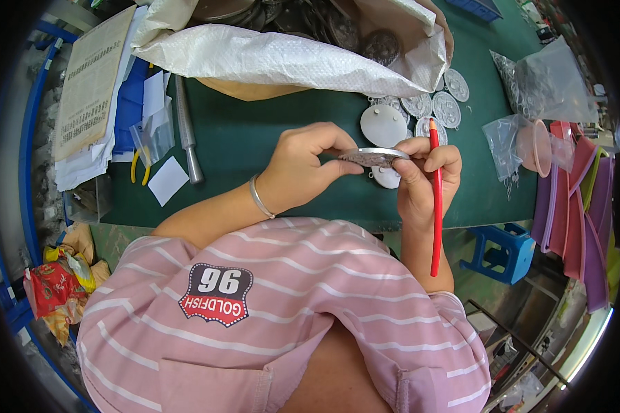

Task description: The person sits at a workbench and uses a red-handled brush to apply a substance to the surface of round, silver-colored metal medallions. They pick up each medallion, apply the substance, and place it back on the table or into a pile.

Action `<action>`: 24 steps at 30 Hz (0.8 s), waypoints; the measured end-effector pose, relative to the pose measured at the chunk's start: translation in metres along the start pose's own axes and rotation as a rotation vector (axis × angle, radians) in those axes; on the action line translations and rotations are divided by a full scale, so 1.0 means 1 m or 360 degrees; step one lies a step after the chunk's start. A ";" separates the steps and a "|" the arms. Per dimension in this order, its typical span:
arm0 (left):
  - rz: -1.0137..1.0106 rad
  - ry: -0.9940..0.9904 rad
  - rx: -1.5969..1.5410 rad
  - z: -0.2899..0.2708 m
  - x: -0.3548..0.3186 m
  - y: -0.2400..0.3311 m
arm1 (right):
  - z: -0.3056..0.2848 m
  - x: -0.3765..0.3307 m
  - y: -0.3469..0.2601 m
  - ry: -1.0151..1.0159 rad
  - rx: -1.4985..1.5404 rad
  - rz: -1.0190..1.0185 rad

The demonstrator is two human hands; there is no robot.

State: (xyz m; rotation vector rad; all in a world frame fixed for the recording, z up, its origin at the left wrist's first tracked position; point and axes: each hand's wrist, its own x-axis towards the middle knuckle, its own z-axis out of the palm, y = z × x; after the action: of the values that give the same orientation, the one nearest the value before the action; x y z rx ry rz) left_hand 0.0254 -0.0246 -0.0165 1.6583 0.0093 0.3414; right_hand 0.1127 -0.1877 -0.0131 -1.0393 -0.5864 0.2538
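Note:
Both hands hold one round, silver-grey metal medal (375, 157) nearly edge-on above the table. My left hand (293, 164) pinches its left rim between thumb and fingers. At the opposite rim, my right hand (420, 182) grips it with thumb and forefinger. A long red pencil (437, 213) is also tucked between the right hand's fingers, its tip pointing away from me. Just beyond the held piece lies a plain-backed disc (384, 124) with small studs. Several embossed silver medals (446, 110) spread out to its right, and another disc (387, 177) shows partly beneath my hands.
A white woven sack (275, 58) of dark metal discs stands at the back. Left on the green table (241, 131) lie a tapered metal rod (186, 131), yellow-handled pliers (141, 165) and papers (89, 89). Clear bags (551, 79) and a pink cup (532, 148) sit right, near hanging ribbons (579, 206).

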 end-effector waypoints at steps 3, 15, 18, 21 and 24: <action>0.0264 0.0140 0.0051 -0.003 -0.001 -0.002 | 0.000 0.001 0.000 -0.0022 0.0007 -0.0033; 0.0566 0.0304 0.0322 -0.005 0.003 0.018 | 0.003 0.006 -0.014 -0.0008 -0.0261 0.0945; 0.0571 0.0301 0.0252 0.000 0.003 0.020 | 0.008 0.007 -0.013 -0.0094 0.0028 0.1138; 0.0544 0.0166 0.0202 -0.005 0.003 0.017 | 0.009 0.005 -0.011 -0.0065 0.0243 0.1142; 0.0655 0.0425 0.0422 0.001 0.007 0.023 | 0.005 0.000 -0.007 0.0043 0.0336 0.0884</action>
State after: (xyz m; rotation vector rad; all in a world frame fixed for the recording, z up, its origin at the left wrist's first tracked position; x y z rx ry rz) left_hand 0.0281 -0.0272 0.0075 1.8614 -0.0915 0.9053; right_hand 0.1095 -0.1872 -0.0054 -0.9813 -0.2279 0.7715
